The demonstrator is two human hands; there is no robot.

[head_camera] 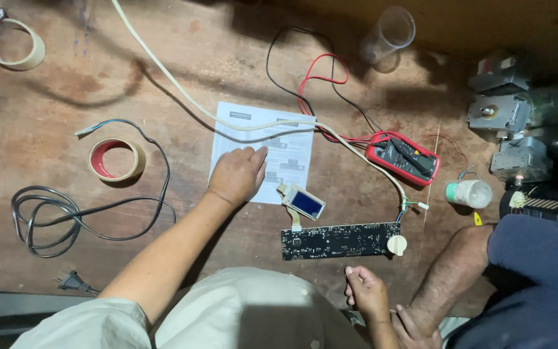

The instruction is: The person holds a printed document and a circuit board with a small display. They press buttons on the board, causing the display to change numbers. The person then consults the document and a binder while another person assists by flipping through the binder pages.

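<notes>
My left hand (239, 173) lies palm down on a white printed sheet (279, 145) in the middle of the brown table, fingers loosely together, holding nothing. My right hand (366, 291) rests near the table's front edge, fingers curled, just below a long black circuit board (330, 241) with a white knob (396, 245) at its right end. A small blue display module (305, 201) on a ribbon cable sits between the sheet and the board. A white cable (182, 90) runs across the sheet to the board's right end.
A red and black multimeter (403, 157) with red and black leads lies right of the sheet. Tape rolls (117, 159) (14, 45), a coiled black power cord (53, 216), a clear cup (389, 32), grey metal parts (502, 106) and a white bottle (469, 193) surround. Another person's leg (447, 278) and hand (411, 326) are at right.
</notes>
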